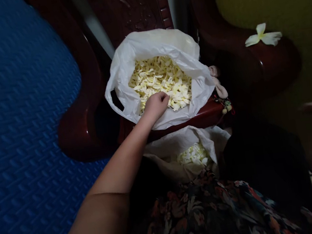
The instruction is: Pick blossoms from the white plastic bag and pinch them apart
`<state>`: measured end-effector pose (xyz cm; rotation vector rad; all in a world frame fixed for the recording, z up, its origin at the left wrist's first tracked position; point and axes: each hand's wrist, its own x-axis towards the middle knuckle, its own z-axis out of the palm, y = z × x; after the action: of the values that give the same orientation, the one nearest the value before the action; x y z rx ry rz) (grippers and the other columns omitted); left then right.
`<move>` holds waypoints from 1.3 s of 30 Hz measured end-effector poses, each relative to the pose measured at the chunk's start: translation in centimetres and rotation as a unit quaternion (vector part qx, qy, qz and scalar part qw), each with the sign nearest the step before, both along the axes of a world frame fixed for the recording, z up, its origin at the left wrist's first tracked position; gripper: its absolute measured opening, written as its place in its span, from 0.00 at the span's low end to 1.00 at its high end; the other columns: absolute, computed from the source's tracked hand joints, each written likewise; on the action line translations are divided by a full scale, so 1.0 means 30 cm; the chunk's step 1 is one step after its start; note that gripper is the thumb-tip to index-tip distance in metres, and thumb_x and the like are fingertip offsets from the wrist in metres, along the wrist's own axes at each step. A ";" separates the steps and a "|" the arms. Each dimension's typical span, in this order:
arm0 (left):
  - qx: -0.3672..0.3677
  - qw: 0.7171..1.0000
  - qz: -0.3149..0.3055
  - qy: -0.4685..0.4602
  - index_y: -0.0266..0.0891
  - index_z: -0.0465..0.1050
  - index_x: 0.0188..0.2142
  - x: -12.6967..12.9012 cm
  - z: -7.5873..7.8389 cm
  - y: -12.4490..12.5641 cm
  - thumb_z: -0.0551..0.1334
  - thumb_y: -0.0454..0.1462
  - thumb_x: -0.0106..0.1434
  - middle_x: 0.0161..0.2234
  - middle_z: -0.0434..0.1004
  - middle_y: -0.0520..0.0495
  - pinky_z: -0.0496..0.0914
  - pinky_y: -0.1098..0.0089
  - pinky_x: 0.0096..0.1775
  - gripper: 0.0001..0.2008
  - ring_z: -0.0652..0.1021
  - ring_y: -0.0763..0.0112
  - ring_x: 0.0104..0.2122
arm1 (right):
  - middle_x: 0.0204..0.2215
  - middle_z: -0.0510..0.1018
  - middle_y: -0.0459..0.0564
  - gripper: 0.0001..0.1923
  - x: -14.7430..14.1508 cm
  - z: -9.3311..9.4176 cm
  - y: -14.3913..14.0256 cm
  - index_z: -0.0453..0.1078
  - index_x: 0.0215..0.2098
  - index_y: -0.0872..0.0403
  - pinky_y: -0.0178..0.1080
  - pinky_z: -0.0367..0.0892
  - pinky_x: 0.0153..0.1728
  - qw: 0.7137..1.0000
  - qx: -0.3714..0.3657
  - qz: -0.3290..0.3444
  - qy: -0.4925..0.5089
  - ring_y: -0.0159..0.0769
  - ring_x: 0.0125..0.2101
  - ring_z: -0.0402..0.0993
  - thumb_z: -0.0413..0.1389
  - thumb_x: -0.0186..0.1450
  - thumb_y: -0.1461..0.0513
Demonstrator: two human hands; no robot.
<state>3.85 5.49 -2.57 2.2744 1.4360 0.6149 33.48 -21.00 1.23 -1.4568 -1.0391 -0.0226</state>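
Head view: left hand [156,105] (fingers curled) among petals [159,79] in bag [145,43].

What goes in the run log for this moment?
left hand: reaching into white bag, fingers curled on flowers | right hand: blurred at frame edge | second bag: below

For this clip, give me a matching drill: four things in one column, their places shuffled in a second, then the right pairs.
Things:
1. left hand
2. single flower
3. white plastic bag
4. cloth

Places:
A. on the chair's armrest
B. on the chair seat, full of petals
C. in the bag, on the petals
D. on the lap, holding a small heap of petals

Pairs: 1-C, 2-A, 3-B, 4-D
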 end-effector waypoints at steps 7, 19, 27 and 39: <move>-0.078 0.989 0.035 0.121 0.38 0.81 0.38 -0.038 -0.083 0.090 0.63 0.36 0.61 0.39 0.83 0.42 0.69 0.67 0.40 0.09 0.79 0.60 0.38 | 0.41 0.84 0.52 0.11 -0.254 0.074 0.545 0.80 0.40 0.51 0.51 0.71 0.50 0.924 -0.169 0.334 -0.073 0.45 0.43 0.78 0.61 0.63 0.56; -0.064 0.995 0.070 0.042 0.37 0.78 0.33 -0.024 -0.178 0.127 0.60 0.36 0.62 0.36 0.81 0.40 0.69 0.64 0.44 0.08 0.79 0.57 0.41 | 0.33 0.82 0.50 0.07 -0.324 -0.282 0.864 0.78 0.34 0.55 0.48 0.71 0.50 0.902 -0.283 0.299 0.131 0.38 0.35 0.76 0.61 0.57 0.63; -0.117 0.972 0.117 -0.164 0.37 0.72 0.27 -0.113 -0.162 0.175 0.55 0.34 0.61 0.21 0.71 0.51 0.67 0.73 0.29 0.09 0.73 0.72 0.23 | 0.31 0.81 0.49 0.04 -0.389 -0.248 0.858 0.76 0.33 0.56 0.38 0.75 0.40 0.820 -0.315 0.350 0.324 0.32 0.31 0.78 0.65 0.59 0.67; -0.003 0.979 -0.111 -0.170 0.36 0.76 0.29 -0.091 0.004 0.014 0.61 0.35 0.55 0.26 0.73 0.52 0.63 0.71 0.31 0.05 0.69 0.73 0.26 | 0.27 0.78 0.50 0.21 -0.505 -0.157 0.826 0.68 0.35 0.54 0.39 0.79 0.36 0.594 -0.309 0.456 0.585 0.36 0.29 0.78 0.46 0.75 0.49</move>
<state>1.12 5.92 -2.43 2.1529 1.0062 0.8749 18.33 3.78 -3.48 -0.9174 -0.4853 1.9615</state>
